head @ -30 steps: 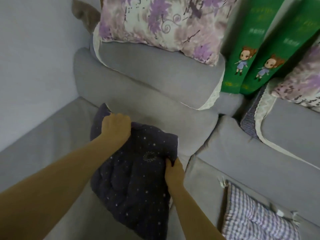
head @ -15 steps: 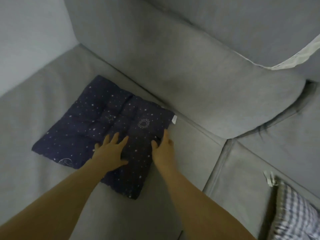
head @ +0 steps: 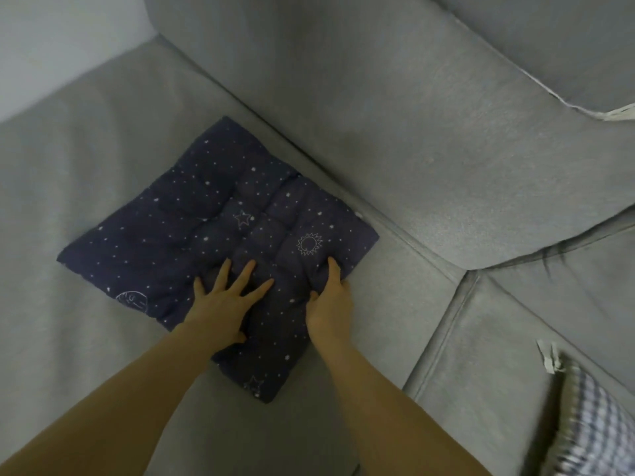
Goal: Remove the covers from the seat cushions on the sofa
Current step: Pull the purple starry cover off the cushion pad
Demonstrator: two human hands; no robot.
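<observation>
A dark navy quilted seat pad [head: 213, 235] with white stars, a sun and a moon lies flat on the grey sofa seat cushion [head: 86, 166]. My left hand [head: 226, 300] rests flat on the pad's near part, fingers spread. Just to its right, my right hand [head: 330, 300] lies on the pad near its right edge, thumb curled against the fabric, fingers extended. Neither hand grips anything that I can see.
The grey sofa back cushion [head: 395, 115] rises behind the pad. A second seat cushion [head: 481, 355] lies to the right past a seam. A blue-and-white checked pad [head: 591, 424] with white ties sits at the right edge. A pale wall [head: 51, 36] is at top left.
One second ago both hands held the navy pad up, bunched. It now lies flat on the seat and both hands press on it. The view has tilted down.
</observation>
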